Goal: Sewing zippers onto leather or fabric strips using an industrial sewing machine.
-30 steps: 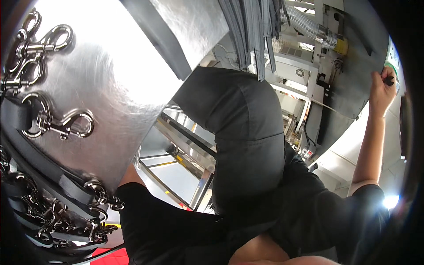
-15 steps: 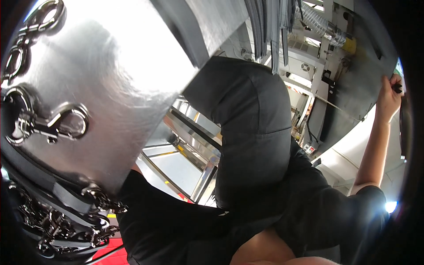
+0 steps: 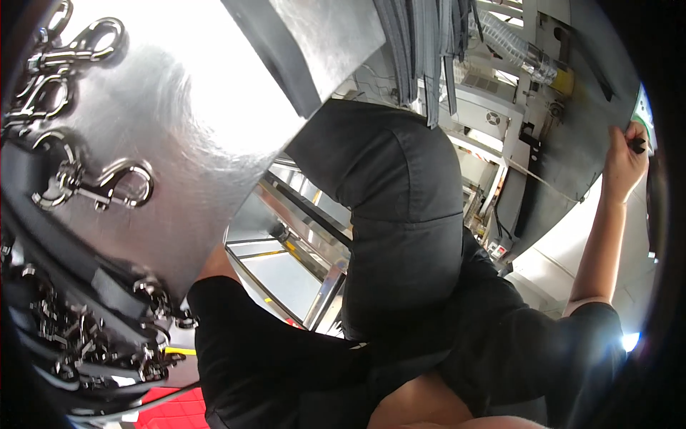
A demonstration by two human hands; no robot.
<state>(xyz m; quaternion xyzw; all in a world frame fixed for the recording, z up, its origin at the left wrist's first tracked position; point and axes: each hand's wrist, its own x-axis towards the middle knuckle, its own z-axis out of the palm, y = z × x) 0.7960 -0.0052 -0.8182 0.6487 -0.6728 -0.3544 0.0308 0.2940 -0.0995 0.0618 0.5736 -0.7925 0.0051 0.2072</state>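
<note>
My right hand [image 3: 627, 157] is at the far right, raised beside a dark grey machine panel [image 3: 572, 136], fingers closed round a small black object [image 3: 636, 146], possibly a knob or handle. Something green and white shows just beyond it. My left forearm [image 3: 218, 263] disappears behind a steel tabletop [image 3: 196, 171] on the left; that hand is hidden. On the steel lie silver snap hooks [image 3: 128, 186] joined to black straps [image 3: 53, 243], with more hooks [image 3: 78, 336] clustered at the lower left. A dark strip [image 3: 275, 57] also lies on the steel.
Dark grey straps [image 3: 421, 57] hang at the top. Behind are a white machine frame, a foil hose [image 3: 514, 53] and a metal rail structure [image 3: 293, 243]. My dark-trousered bent leg [image 3: 400, 229] fills the middle. A red padded item [image 3: 171, 407] is at the bottom left.
The view shifted right and up half a second ago and has swung partly back. My right hand stays closed at the same spot by the panel.
</note>
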